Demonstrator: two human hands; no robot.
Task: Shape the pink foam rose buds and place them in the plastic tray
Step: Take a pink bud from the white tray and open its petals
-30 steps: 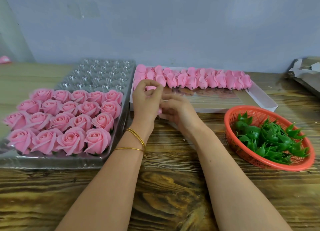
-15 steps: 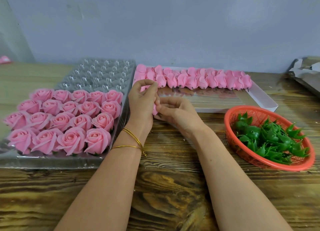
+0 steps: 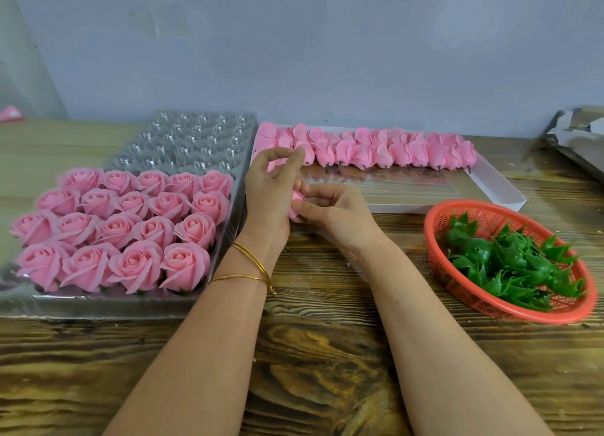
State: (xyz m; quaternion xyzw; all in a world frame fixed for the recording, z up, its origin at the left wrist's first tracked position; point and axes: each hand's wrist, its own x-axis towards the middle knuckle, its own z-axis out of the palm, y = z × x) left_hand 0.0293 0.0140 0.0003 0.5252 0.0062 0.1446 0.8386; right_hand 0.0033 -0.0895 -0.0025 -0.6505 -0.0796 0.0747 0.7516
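Observation:
A pink foam rose bud (image 3: 296, 203) is pinched between my two hands over the table, just right of the clear plastic tray (image 3: 183, 135). My right hand (image 3: 333, 211) grips the bud from the right side. My left hand (image 3: 271, 187) touches it with the palm side, thumb and forefinger raised and pinched together above. Most of the bud is hidden by my fingers. Several shaped pink roses (image 3: 130, 226) fill the near rows of the tray. The tray's far cups hold nothing. A row of unshaped buds (image 3: 376, 149) lies along the back of a white box (image 3: 496, 187).
A red plastic basket (image 3: 438, 262) holding several green calyx pieces (image 3: 513, 259) sits at the right. Crumpled grey packaging (image 3: 578, 135) lies at the far right edge. A grey wall runs behind the wooden table (image 3: 327, 354). A pink scrap (image 3: 9, 113) lies far left.
Both hands drew slightly nearer and left with the bud. My left thumb and forefinger lifted and pinched together above it; the right fingers shifted their grip on the bud.

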